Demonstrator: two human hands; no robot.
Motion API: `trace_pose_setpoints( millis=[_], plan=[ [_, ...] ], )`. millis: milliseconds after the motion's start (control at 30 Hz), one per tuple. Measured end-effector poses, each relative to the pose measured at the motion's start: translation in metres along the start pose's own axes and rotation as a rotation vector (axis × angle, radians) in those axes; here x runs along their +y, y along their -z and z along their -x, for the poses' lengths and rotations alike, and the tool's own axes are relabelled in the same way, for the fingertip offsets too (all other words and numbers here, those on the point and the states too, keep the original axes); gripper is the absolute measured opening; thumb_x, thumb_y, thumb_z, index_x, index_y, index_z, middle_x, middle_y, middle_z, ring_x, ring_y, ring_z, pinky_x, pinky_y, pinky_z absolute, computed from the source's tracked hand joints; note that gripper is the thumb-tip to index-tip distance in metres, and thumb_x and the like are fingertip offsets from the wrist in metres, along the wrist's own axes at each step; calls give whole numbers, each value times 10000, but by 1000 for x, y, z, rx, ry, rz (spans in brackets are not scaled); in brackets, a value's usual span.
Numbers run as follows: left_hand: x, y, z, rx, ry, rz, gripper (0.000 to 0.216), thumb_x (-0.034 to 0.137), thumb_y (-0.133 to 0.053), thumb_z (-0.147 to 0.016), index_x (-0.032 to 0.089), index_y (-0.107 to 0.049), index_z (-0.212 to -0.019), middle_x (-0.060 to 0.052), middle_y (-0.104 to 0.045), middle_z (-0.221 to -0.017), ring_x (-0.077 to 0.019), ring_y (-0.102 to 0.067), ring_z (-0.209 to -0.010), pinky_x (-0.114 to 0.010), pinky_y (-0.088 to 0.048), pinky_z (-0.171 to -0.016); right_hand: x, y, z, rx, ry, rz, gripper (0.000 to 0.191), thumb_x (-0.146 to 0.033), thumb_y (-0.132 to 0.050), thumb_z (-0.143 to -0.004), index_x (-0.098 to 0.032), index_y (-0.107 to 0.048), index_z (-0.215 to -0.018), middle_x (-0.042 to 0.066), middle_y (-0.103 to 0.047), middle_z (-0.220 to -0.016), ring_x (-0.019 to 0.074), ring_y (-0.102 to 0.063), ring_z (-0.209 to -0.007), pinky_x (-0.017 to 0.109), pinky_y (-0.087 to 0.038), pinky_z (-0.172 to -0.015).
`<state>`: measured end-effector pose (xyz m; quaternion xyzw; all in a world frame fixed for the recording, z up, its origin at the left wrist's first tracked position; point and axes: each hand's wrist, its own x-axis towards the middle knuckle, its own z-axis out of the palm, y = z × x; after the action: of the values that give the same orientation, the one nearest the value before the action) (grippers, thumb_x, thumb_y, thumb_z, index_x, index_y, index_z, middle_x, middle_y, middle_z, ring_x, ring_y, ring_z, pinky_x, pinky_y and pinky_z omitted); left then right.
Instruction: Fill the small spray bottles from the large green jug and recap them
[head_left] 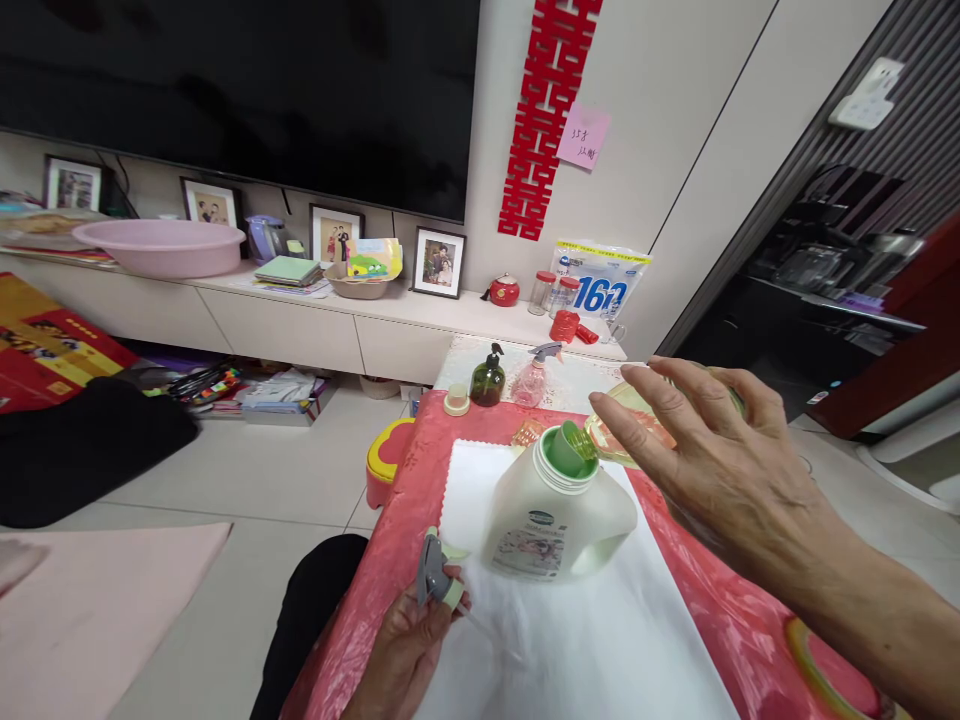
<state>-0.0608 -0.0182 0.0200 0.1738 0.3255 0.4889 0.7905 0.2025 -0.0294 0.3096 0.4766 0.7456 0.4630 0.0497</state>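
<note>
- Head view: left hand (pixel 409 632) was pinching a grey spray trigger (pixel 433 572), just left of the big white jug (pixel 551 530).
- Right hand (pixel 716 445) had its fingers kinda draped over a tipped clear bottle (pixel 630 425), neck at the jug's mouth.
- Jug stood upright on the table (pixel 411 485).

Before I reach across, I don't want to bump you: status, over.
Left hand: holding spray head. Right hand: holding tilted bottle, neck at jug's mouth. Jug upright on white sheet. Pump bottle and pink sprayer stand apart beyond.
</note>
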Motion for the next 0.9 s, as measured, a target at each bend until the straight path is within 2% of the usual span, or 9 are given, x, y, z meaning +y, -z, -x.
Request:
trace_pose_setpoints(
  millis=[133,333,500,700,900],
  plan=[
    [0,0,0,10,-1,-6,491,331,-1034,-523,247,-833,-963,-38,-790,-980,-202,-697,-891,-356,-572,-904,2,2,-2,22,38,25,392,-23,-487,-999,-171,-506,-1361,171,-464,-1452,389,-421,-1371,566,-416,-1009],
    [-2,3,0,18,3,2,457,276,-1016,-557,228,-826,-970,-48,-798,-981,-209,-709,-863,-357,-575,-895,3,8,-8,60,73,66,404,1,-469,-1013,-157,-495,-1383,172,-460,-1472,360,-440,-1368,564,-415,-1019],
    [-3,4,-1,5,-14,-22,457,315,-1013,-560,217,-823,-964,-54,-790,-981,-218,-704,-859,-365,-568,-893,5,10,-11,114,122,103,385,-7,-478,-1020,-150,-499,-1376,167,-463,-1477,351,-451,-1358,568,-434,-1010],
    [-2,5,0,-17,-13,-18,416,313,-996,-606,237,-833,-981,-48,-785,-1021,-213,-698,-894,-364,-563,-923,1,11,-11,82,115,166,370,-26,-485,-1023,-181,-515,-1358,150,-420,-1520,326,-440,-1371,545,-450,-1007],
    [0,0,-1,-13,0,-18,388,301,-987,-629,204,-831,-971,-50,-789,-998,-195,-700,-856,-343,-566,-905,-4,8,-5,61,63,157,365,-33,-481,-1012,-184,-519,-1342,149,-452,-1488,332,-415,-1377,543,-447,-991]
  ],
)
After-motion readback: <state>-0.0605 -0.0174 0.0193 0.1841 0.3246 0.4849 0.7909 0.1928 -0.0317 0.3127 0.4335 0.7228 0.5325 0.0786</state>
